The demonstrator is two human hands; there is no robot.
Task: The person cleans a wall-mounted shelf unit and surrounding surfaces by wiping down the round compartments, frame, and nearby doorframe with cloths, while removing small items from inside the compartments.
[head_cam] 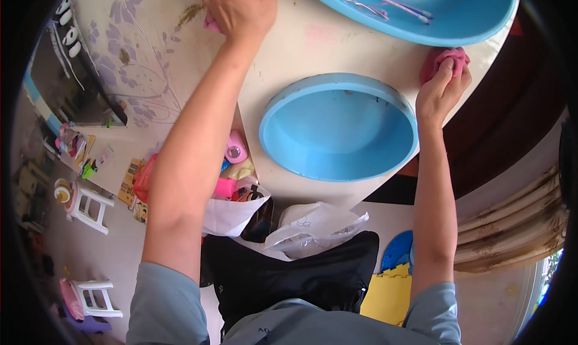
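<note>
At the top edge of the view, my left hand [239,11] presses on a pink cloth [212,23] against the pale tabletop [289,42]. Most of that cloth is hidden under the hand or cut off by the frame. My right hand [435,97] grips a bunched dark-pink cloth [447,60] near the table's right side, just below a blue plastic basin [379,22]. Thin purple rods [384,2] and a small looped pink-and-white item [366,7] lie in that basin. Between my forearms stands a second blue plastic basin [338,137], with dark specks on its inner wall.
Purple flower prints [128,2] and brown stains [189,14] mark the surface at left. By my left forearm are a white bag [230,216] of odds and ends and a red basket [145,178]. A clear plastic bag [316,227] sits before my lap. White stools [92,205] stand left.
</note>
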